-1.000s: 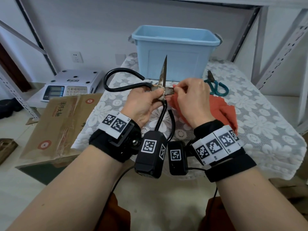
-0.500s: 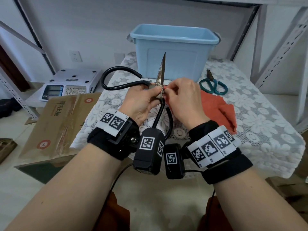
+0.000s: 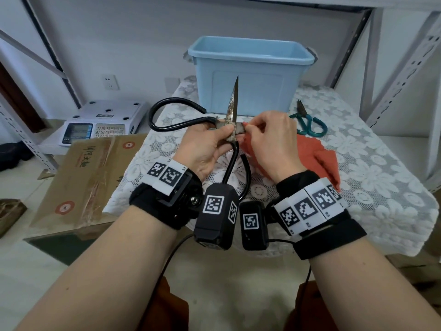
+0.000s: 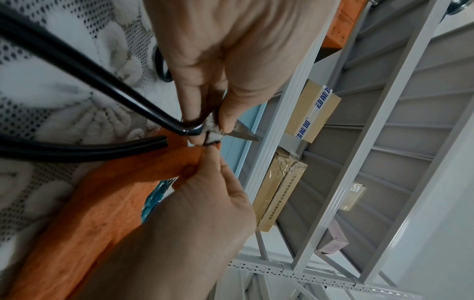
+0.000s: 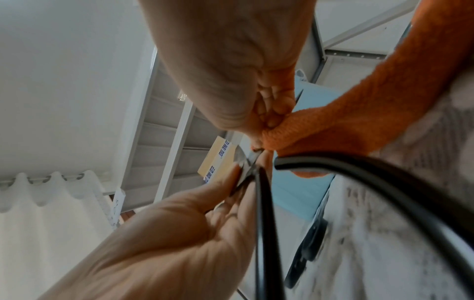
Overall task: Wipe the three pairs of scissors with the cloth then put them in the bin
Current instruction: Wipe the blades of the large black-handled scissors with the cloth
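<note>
My left hand (image 3: 207, 149) pinches the black scissors (image 3: 232, 108) at their pivot; my right hand (image 3: 269, 142), gripping the cloth (image 3: 317, 155), has slid back outward along the blade, so wiping continues.

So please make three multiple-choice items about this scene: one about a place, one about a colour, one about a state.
1. Where do the green-handled scissors lie?
A. inside the bin
B. on the lace tablecloth, right of the bin's front
C. on the cardboard box

2. What colour is the cloth?
A. orange
B. white
C. blue

3. How are the black-handled scissors?
A. lying shut on the table
B. held in the air, blades spread apart
C. dropped in the bin

Key: 1 B, they rest on the tablecloth near the blue bin; 2 A, orange shows in all views; 3 B, the left hand grips them at the pivot while the right hand pinches the cloth on one blade.
</note>
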